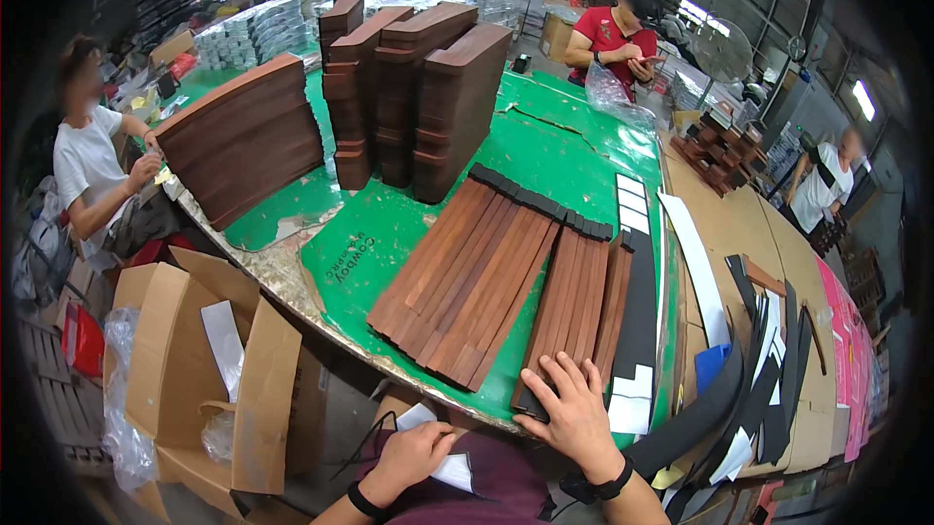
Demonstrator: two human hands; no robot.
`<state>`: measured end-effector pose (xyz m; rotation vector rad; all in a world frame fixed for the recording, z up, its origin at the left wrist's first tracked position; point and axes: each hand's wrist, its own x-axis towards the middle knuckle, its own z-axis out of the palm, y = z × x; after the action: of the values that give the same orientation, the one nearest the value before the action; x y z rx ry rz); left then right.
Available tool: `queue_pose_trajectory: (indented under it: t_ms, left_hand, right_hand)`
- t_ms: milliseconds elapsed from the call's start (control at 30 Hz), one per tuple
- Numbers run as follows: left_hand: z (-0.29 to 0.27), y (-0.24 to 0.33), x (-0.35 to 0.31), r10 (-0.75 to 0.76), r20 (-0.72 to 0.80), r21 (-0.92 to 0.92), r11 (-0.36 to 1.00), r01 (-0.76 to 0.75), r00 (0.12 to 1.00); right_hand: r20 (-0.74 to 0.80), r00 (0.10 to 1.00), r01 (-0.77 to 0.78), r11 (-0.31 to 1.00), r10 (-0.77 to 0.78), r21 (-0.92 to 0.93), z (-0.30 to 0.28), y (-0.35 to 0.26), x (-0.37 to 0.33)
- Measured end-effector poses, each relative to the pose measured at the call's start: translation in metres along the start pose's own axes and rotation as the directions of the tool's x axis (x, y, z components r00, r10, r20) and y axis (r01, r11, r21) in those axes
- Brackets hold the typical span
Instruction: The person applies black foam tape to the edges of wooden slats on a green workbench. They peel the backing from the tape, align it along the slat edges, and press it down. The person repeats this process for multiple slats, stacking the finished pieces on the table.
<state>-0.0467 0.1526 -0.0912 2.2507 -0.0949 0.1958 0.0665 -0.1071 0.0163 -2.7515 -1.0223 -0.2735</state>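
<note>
My right hand (572,402) lies with spread fingers on the near ends of a narrow group of brown wooden slats (567,301). To its left is a wider row of similar slats (467,282), side by side. Black pads (516,192) cap the far ends of the slats. My left hand (416,452) is closed over my lap, off the table edge. White strip pieces (453,472) show beside its fingers; what the fingers hold is partly hidden. A black strip with white patches (637,301) lies to the right of the slats.
Tall stacks of curved brown boards (457,107) stand on the green tabletop (365,248). An open cardboard box (185,369) is at lower left. Black and white strips (769,360) lie in a heap at right. Co-workers are at left (92,155), far back (618,38) and right (822,184).
</note>
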Motion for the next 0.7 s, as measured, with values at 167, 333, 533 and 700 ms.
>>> queue_pose_trajectory:
  t_ms: [167, 333, 533, 700]
  left_hand:
    - [-0.002, -0.011, 0.011, -0.016, -0.015, -0.010, 1.000, 0.016, 1.000]
    - [-0.004, -0.015, 0.013, -0.112, 0.035, 0.030, 0.993, 0.111, 0.993]
    - [-0.006, -0.018, 0.018, -0.148, 0.066, 0.078, 0.987, 0.143, 0.987]
    - [-0.021, -0.032, 0.029, -0.248, 0.075, 0.152, 0.960, 0.235, 0.966]
  right_hand:
    - [-0.078, 0.996, 0.032, 0.999, -0.035, -0.040, 0.005, 0.005, 0.012]
    - [-0.111, 0.994, 0.001, 1.000, -0.001, 0.006, 0.007, 0.009, 0.025]
    - [0.011, 1.000, -0.009, 0.986, 0.007, 0.165, -0.007, 0.021, 0.021]
    - [-0.159, 0.985, 0.089, 0.989, -0.069, 0.119, -0.067, 0.055, 0.059]
